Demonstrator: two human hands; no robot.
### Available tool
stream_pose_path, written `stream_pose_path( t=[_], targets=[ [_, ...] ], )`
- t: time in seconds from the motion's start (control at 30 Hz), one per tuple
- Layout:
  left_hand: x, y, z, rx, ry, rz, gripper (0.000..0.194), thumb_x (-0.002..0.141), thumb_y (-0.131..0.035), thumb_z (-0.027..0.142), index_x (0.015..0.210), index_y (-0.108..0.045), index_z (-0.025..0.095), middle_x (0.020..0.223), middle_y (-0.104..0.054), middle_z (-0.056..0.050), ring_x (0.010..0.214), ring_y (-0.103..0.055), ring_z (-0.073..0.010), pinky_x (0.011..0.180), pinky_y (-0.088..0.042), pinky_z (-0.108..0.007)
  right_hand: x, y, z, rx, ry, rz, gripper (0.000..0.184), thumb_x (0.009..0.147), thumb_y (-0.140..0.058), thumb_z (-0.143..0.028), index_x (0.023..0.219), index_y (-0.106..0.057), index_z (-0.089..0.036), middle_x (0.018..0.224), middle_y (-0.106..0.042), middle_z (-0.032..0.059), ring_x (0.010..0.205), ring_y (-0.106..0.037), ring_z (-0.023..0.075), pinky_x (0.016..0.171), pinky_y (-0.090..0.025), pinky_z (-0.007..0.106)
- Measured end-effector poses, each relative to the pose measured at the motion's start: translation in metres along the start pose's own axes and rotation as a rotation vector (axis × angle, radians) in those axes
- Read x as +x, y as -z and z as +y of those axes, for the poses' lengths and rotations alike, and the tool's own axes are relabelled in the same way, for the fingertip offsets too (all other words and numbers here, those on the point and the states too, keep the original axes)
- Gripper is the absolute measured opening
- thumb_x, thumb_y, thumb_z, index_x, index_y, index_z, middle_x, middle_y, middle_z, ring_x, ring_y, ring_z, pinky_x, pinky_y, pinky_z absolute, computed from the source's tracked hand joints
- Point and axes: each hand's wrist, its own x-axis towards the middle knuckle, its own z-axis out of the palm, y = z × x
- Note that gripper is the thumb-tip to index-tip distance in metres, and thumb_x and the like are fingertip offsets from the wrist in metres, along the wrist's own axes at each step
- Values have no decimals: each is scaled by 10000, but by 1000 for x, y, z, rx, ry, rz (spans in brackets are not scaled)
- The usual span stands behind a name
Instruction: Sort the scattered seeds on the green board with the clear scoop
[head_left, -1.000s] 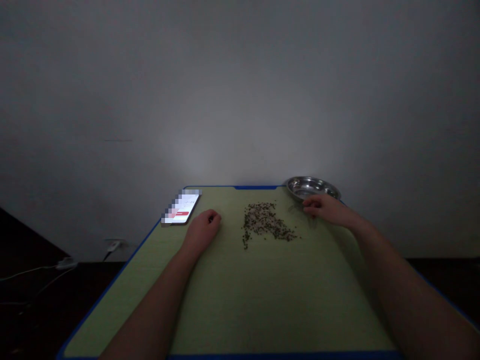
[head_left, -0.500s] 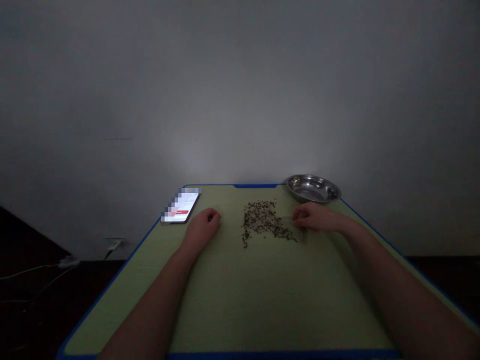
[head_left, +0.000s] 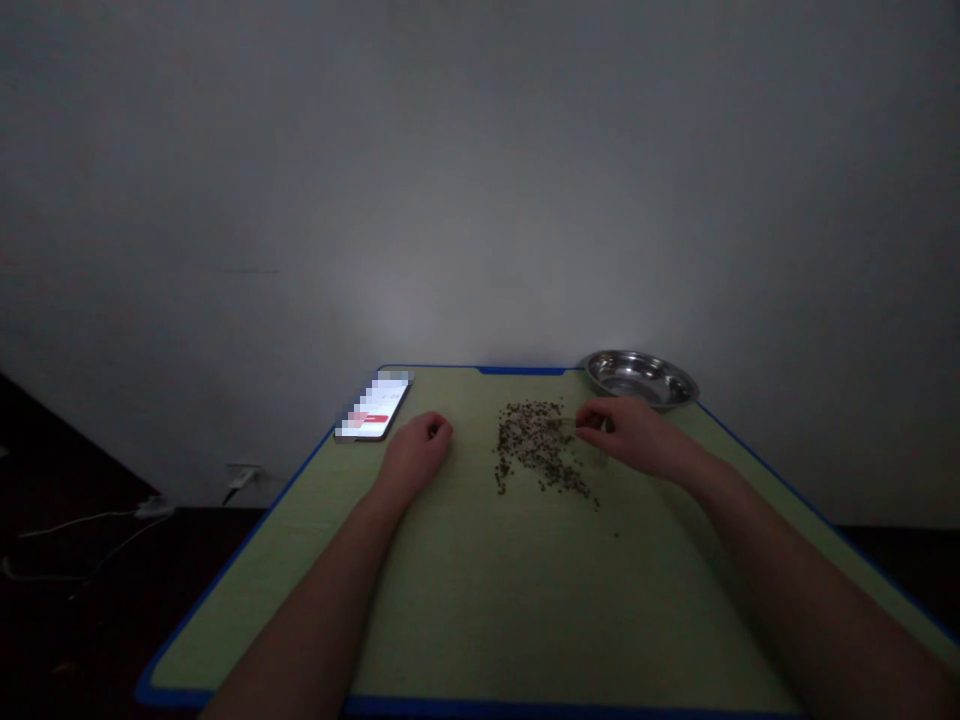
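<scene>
Since the earlier frame, our right hand (head_left: pixel 616 432) has shifted left to the grain pile (head_left: pixel 536 440); one stray grain (head_left: pixel 616 535) now lies nearer us. Right fingers pinch a faint clear object (head_left: pixel 568 421). Left hand (head_left: pixel 417 447): loosely curled, contents unclear. Metal bowl (head_left: pixel 637 380): upright, shiny inside, behind right hand.

single head-worn view, looking forward and down, table (head_left: pixel 480 620) close below, wall (head_left: pixel 480 180) filling the upper half
</scene>
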Motion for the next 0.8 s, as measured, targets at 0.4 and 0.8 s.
stream_pose_path(
  t=[0.4,0.8],
  targets=[
    [-2,-1,0,16,-12,14,248,808,-408,312,738,-604,177,758,-641,-52,711,-556,-163,642,-368,-266,12,-54,-70,244,72,-52,203,730,-568,-116,912,-640,-169,602,-555,-36,555,-484,102,545,-347,210],
    [-3,0,2,49,-4,15,239,811,-423,298,759,-620,172,786,-648,-69,702,-548,-166,625,-360,-275,34,-49,-37,18,-59,94,236,762,-558,-164,981,-645,-151,708,-659,33,622,-558,141,588,-384,237]
  ],
)
